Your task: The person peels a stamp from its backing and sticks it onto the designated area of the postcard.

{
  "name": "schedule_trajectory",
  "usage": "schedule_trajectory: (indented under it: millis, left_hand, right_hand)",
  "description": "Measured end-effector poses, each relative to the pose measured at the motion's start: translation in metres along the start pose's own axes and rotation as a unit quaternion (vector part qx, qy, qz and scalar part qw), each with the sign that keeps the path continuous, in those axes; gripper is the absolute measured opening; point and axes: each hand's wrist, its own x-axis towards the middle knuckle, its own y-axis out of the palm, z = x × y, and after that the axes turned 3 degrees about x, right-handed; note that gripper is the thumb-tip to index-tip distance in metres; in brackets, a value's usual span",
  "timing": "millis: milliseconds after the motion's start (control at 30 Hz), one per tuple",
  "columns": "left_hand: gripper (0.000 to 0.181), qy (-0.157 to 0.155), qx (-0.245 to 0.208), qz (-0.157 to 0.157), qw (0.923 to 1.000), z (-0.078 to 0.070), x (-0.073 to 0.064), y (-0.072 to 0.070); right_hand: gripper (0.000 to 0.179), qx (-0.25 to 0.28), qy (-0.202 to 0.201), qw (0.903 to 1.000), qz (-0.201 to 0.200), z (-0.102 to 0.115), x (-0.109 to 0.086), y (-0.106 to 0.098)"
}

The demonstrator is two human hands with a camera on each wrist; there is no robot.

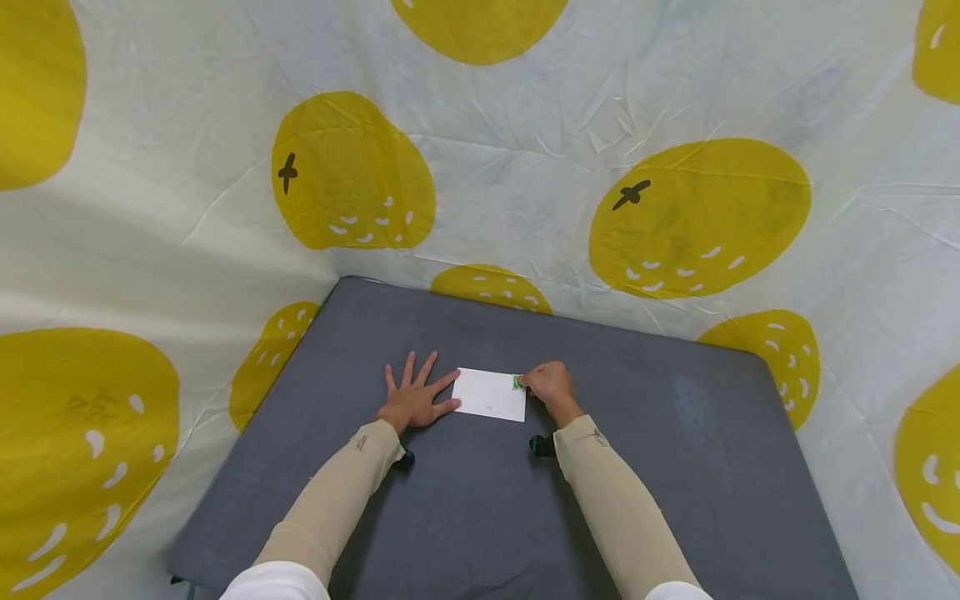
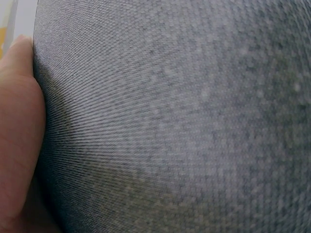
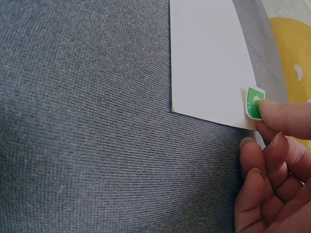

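Note:
A white envelope (image 1: 483, 396) lies flat on the dark grey padded tabletop, with small faint print near its lower edge. At its top right corner is a small green postage stamp (image 3: 254, 103) with a white border. My right hand (image 1: 550, 387) pinches this stamp at its edge with the thumb (image 3: 282, 116) on top; the other fingers are curled in. In the right wrist view the stamp looks tilted against the envelope, beside a beige patch. My left hand (image 1: 412, 402) rests flat with fingers spread, its thumb and a fingertip on the envelope's left edge.
The grey tabletop (image 1: 660, 467) reaches out around both arms. Behind and to the sides hangs a white cloth (image 1: 510, 183) printed with yellow fruit shapes. Dark wrist-camera parts (image 1: 542, 447) stick out beneath the sleeves.

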Motion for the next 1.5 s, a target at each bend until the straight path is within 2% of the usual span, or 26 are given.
schedule_trajectory:
  millis: [167,467,833,1200,1500]
  left_hand:
    - [0.073,0.000,-0.016,0.015,0.9998,0.0032,0.0038,0.0018]
    - [0.074,0.004,-0.024,0.010,0.9997,0.0076,0.0067,0.0055]
    - [0.071,0.000,0.017,-0.001,0.9999,0.0018,0.0021,-0.0016]
    - [0.073,-0.002,0.019,0.003,0.9998,-0.0016,0.0014,-0.0044]
    - [0.072,-0.001,0.016,0.003,0.9999,-0.0006,0.0005,-0.0007]
  right_hand:
    - [0.020,-0.008,-0.005,0.9999,-0.006,-0.0004,-0.0001,0.0004]
    - [0.021,-0.042,-0.008,0.9988,-0.022,-0.0002,-0.0015,0.0020]
    - [0.025,-0.075,-0.011,0.9967,-0.030,0.0016,0.0009,0.0023]
    - [0.026,-0.097,-0.014,0.9949,-0.022,0.0037,-0.0006,-0.0014]
    - [0.027,-0.106,-0.015,0.9939,-0.025,0.0008,-0.0003,0.0009]
